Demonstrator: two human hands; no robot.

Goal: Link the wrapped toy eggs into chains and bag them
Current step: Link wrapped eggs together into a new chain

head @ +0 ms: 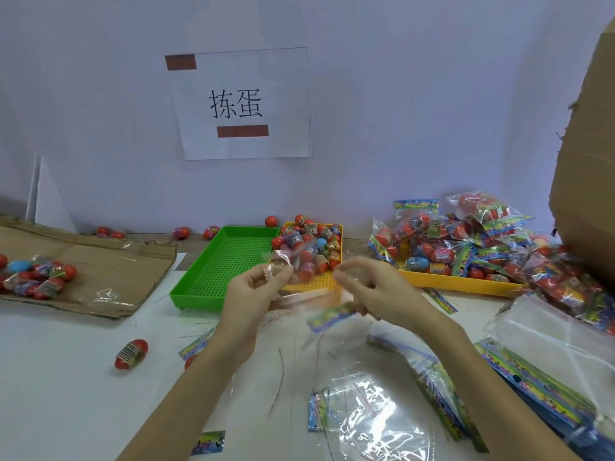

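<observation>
**Both hands on a clear bag above the trays**

Head view: your left hand (254, 289) and right hand (369, 287) are raised side by side over the desk (66, 394), in front of the trays. Each hand's grip is closed on a clear bag (293, 261) stretched between them: the left pinches its upper edge with curled fingers, and the right has its fingers curled round the other side. The bag is blurred, but red eggs (306, 271) show through it, hanging between the hands. A printed strip (329, 317) dangles just below your right hand; whether it belongs to the bag you cannot tell.

Behind your hands sits a green tray (213, 261), and touching its right side a yellow tray (309, 286) heaped with loose eggs at its far end. Further right, a second yellow tray (466, 282) carries a pile of filled bags (482, 237).

On the left, a small cluster of eggs (36, 277) lies on flattened cardboard (100, 261). One single egg (130, 353) lies on the desk near your left forearm. Flat empty bags (372, 417) and printed header cards (532, 384) are spread on the desk under and beside your right forearm. A paper sign (241, 103) hangs on the wall, and a cardboard box (585, 161) stands at the far right.
</observation>
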